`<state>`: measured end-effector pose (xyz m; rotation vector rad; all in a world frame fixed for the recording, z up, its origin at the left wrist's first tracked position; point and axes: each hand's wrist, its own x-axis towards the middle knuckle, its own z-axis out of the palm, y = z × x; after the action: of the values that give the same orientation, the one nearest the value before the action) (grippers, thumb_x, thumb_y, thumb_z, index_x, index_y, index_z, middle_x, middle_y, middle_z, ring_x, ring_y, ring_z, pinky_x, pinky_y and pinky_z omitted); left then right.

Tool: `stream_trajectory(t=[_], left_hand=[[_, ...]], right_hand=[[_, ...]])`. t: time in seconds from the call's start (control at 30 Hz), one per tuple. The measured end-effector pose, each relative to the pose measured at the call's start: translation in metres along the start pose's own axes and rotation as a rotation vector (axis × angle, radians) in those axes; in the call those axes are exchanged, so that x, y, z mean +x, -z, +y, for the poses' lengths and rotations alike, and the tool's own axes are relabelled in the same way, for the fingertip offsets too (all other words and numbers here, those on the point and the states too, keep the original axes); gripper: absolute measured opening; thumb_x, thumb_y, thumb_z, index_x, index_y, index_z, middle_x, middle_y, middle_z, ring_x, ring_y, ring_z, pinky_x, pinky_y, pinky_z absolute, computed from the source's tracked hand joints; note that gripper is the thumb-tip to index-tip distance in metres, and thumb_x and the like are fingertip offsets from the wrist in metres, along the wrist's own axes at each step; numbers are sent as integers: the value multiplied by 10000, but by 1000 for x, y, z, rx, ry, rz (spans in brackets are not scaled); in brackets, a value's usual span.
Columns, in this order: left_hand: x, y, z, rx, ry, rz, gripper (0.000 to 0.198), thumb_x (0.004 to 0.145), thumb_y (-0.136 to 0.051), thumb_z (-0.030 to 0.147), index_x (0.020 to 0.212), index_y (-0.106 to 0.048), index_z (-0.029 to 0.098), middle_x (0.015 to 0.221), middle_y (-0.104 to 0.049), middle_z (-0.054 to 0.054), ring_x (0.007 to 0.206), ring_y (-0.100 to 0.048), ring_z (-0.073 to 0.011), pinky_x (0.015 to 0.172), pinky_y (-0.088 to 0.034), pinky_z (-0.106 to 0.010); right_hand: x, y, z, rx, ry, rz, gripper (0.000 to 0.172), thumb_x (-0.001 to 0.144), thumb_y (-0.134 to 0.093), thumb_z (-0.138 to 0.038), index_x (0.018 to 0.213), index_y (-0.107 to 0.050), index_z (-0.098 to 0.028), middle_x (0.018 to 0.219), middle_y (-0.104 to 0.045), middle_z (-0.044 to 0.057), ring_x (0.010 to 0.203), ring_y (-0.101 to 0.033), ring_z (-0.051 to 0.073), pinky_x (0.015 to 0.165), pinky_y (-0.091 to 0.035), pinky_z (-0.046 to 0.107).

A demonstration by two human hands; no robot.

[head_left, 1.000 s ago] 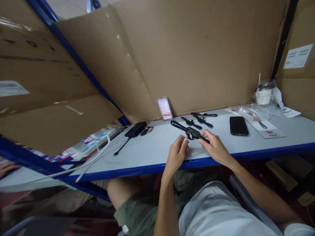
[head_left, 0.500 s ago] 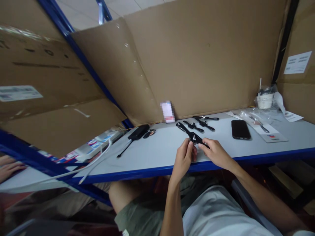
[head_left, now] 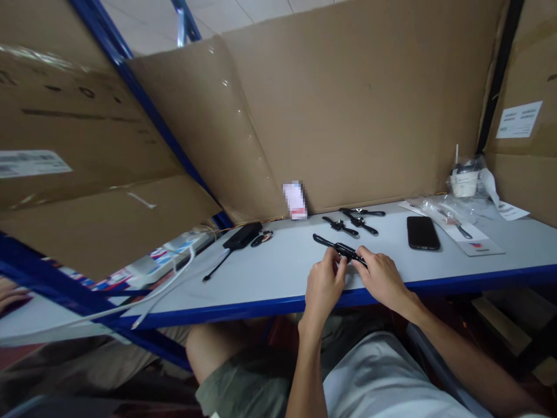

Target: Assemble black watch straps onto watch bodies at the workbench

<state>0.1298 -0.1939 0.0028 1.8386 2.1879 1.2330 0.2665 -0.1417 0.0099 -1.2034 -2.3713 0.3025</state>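
A black wristwatch [head_left: 337, 247] with its strap stretched out lies near the front of the pale shelf top [head_left: 278, 273]. My left hand [head_left: 324, 283] pinches it at the watch body with curled fingers. My right hand [head_left: 380, 277] grips the strap end nearest me, fingers closed over it. Two more black watches [head_left: 354, 219] lie behind, toward the cardboard wall.
A black phone [head_left: 422, 232] lies face down to the right, with plastic bags and paper cards [head_left: 456, 217] and a small white cup [head_left: 463, 183] beyond. A black adapter with cable [head_left: 239, 238] and white cables [head_left: 169, 276] lie left. Cardboard walls [head_left: 348, 104] enclose the shelf; its blue edge [head_left: 261, 305] runs in front.
My left hand has moved up from beside the watch and closed on its body. The right hand stays on the strap. The view has shifted slightly.
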Motion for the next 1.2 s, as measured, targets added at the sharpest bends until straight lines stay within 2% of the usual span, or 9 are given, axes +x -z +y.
stream_trajectory(t=[0.47, 0.77, 0.93, 1.03, 1.2], left_hand=[[0, 4, -2, 442, -58, -184, 175, 1025, -361, 278, 1031, -518, 200, 798, -722, -66, 750, -698, -243, 590, -318, -294], [5, 13, -7, 520, -157, -255, 180, 1038, -356, 333, 1081, -465, 196, 859, -744, -79, 799, -726, -264, 597, -379, -295], [11, 31, -14, 768, -353, -381, 273, 1041, -340, 361, 1184, -476, 173, 916, -726, -130, 763, -721, -302, 582, -415, -318], [20, 42, -18, 866, -493, -447, 259, 1038, -355, 325, 1194, -508, 186, 943, -692, -126, 723, -712, -273, 590, -439, -312], [36, 54, -21, 953, -689, -498, 250, 1036, -369, 315, 1162, -550, 196, 955, -660, -118, 796, -709, -253, 616, -452, -288]], right_hand=[[-1, 5, -6, -146, 20, -87, 240, 1016, -434, -292, 1170, -589, -191, 946, -751, 113, 889, -714, 260, 717, -415, 300], [1, 5, -5, -130, 26, -89, 244, 1006, -459, -318, 1150, -608, -189, 952, -750, 121, 908, -711, 277, 708, -417, 309], [2, 4, -3, -100, 51, -97, 238, 1000, -482, -329, 1145, -621, -201, 994, -751, 115, 941, -707, 272, 733, -421, 308], [2, 4, -2, -83, 63, -90, 238, 999, -484, -322, 1147, -626, -200, 1015, -751, 115, 945, -706, 266, 736, -421, 305], [2, 5, -2, -92, 65, -110, 244, 1001, -482, -319, 1152, -631, -199, 1010, -751, 115, 947, -706, 258, 739, -417, 295]])
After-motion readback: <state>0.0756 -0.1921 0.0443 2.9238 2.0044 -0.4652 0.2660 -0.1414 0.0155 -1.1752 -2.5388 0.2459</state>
